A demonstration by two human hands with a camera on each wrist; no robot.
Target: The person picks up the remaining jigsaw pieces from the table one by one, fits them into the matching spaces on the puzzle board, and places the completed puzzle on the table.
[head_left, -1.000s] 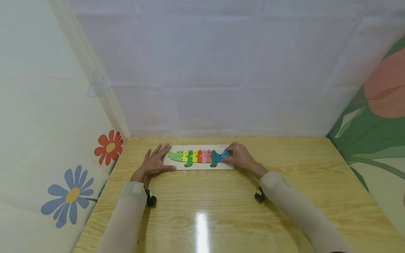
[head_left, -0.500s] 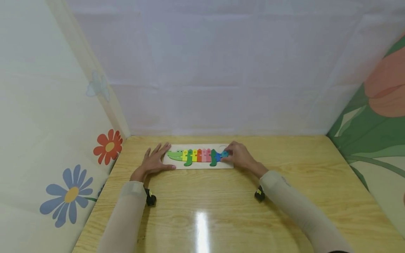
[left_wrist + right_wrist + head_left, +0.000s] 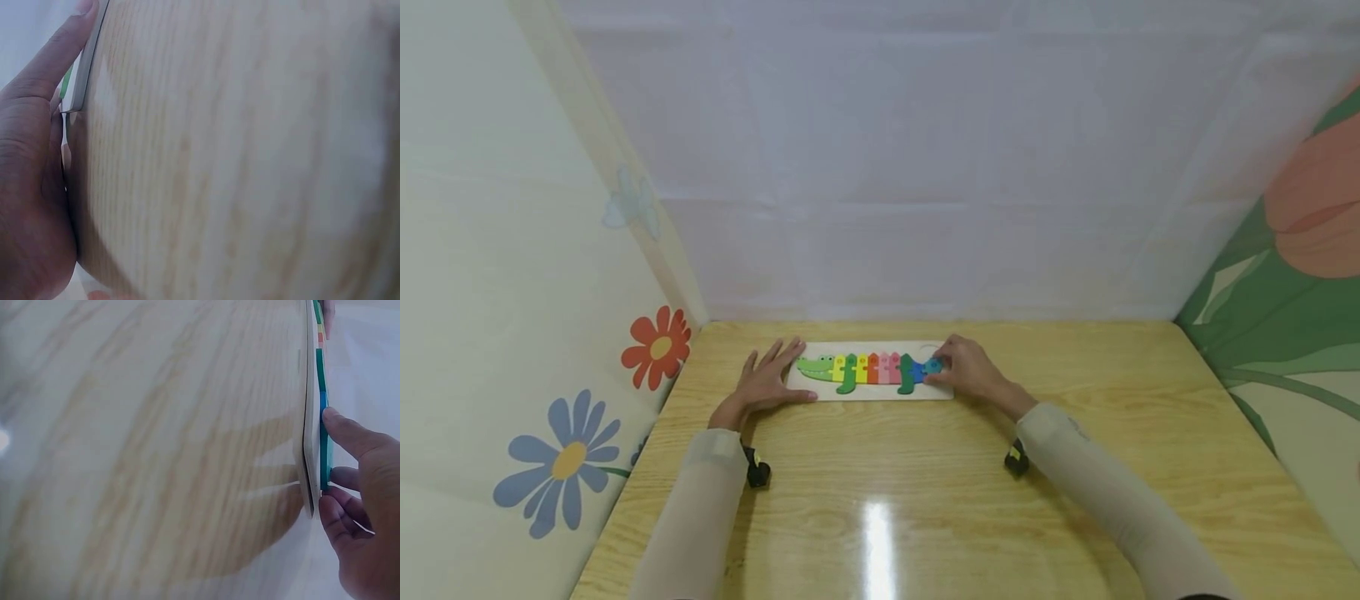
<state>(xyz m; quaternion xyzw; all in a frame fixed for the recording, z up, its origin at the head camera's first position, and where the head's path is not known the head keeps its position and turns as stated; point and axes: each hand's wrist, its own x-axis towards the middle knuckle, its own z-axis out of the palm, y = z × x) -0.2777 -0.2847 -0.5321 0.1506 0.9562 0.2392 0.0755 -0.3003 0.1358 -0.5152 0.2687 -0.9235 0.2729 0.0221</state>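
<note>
A pale wooden puzzle board (image 3: 880, 395) lies at the far side of the table, carrying a crocodile puzzle (image 3: 872, 369) of several coloured pieces with the green head at left. My left hand (image 3: 763, 386) spreads over the board's left end, fingers straight at the far corner and thumb along the near edge. In the left wrist view, the thumb (image 3: 53, 59) lies against the board's edge. At the tail end, my right hand (image 3: 973, 372) pinches the blue tail piece (image 3: 933, 366). The right wrist view has the thumb (image 3: 344, 431) on the blue piece's side; its far side is hidden.
The wooden table (image 3: 880, 467) reaches toward me with a bright light reflection. A white cloth backdrop (image 3: 880, 167) rises right behind the board. Flower-printed panels flank it at left and right. Black wrist cameras (image 3: 758, 468) hang under both sleeves.
Both hands keep their places on the board and the blue tail piece. The head view has tilted very slightly; nothing else visibly moves.
</note>
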